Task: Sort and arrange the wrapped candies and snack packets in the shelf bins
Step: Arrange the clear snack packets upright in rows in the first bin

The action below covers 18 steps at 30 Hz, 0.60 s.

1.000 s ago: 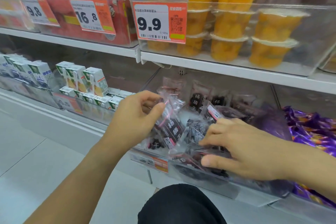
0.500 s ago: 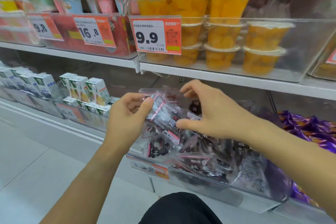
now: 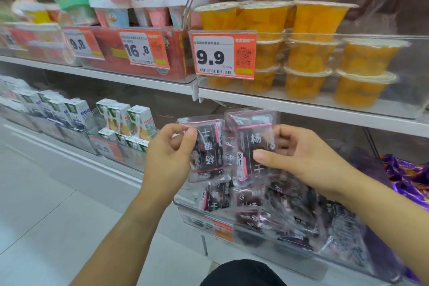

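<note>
Two glossy packets raised above the bin.
Your left hand pinches one dark packet; your right hand grasps another packet. At 6 o'clock beneath, the clear bin is crowded with crinkled packets.

white shelves, pale tiled floor

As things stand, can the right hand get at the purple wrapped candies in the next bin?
Probably not freely: the right hand grips a dark snack packet, so it must set that down. The purple candies lie just right of it, uncovered.
</note>
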{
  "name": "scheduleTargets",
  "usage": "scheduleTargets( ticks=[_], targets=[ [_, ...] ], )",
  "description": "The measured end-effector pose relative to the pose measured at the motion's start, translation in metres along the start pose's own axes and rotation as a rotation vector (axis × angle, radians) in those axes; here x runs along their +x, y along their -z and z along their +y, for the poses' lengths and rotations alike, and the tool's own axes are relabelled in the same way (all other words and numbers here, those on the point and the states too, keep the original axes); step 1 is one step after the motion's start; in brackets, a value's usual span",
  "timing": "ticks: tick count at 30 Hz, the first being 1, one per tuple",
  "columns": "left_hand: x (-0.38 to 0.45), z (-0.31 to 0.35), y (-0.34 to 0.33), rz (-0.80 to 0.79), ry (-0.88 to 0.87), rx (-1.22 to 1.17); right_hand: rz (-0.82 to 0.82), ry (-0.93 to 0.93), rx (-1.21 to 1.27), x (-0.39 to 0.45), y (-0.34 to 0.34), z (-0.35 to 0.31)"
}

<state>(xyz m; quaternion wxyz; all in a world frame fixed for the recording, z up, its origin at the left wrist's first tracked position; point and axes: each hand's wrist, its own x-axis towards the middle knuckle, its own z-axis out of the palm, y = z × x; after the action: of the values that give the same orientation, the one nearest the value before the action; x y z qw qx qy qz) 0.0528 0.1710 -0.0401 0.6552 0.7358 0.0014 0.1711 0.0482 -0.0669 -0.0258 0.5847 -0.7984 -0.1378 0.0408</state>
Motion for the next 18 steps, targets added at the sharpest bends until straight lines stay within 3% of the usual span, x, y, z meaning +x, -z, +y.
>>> scheduleTargets(
  ticks=[3, 7, 10, 14, 18],
  targets=[
    [-0.003, 0.000, -0.002, -0.040, -0.014, 0.057, -0.079, -0.038, 0.103, 0.000, -0.009, -0.008],
    [-0.002, 0.007, -0.001, -0.073, 0.026, 0.052, -0.046, -0.044, 0.141, 0.004, -0.019, -0.011],
    [-0.002, 0.013, 0.003, -0.238, 0.150, -0.097, -0.049, -0.049, 0.196, 0.004, -0.022, -0.014],
    [-0.006, 0.015, 0.004, -0.433, 0.261, -0.111, -0.110, -0.072, 0.317, 0.004, -0.029, -0.013],
    [-0.006, 0.017, 0.013, -0.475, 0.321, -0.092, 0.019, -0.135, 0.543, 0.002, -0.032, -0.011]
  ],
)
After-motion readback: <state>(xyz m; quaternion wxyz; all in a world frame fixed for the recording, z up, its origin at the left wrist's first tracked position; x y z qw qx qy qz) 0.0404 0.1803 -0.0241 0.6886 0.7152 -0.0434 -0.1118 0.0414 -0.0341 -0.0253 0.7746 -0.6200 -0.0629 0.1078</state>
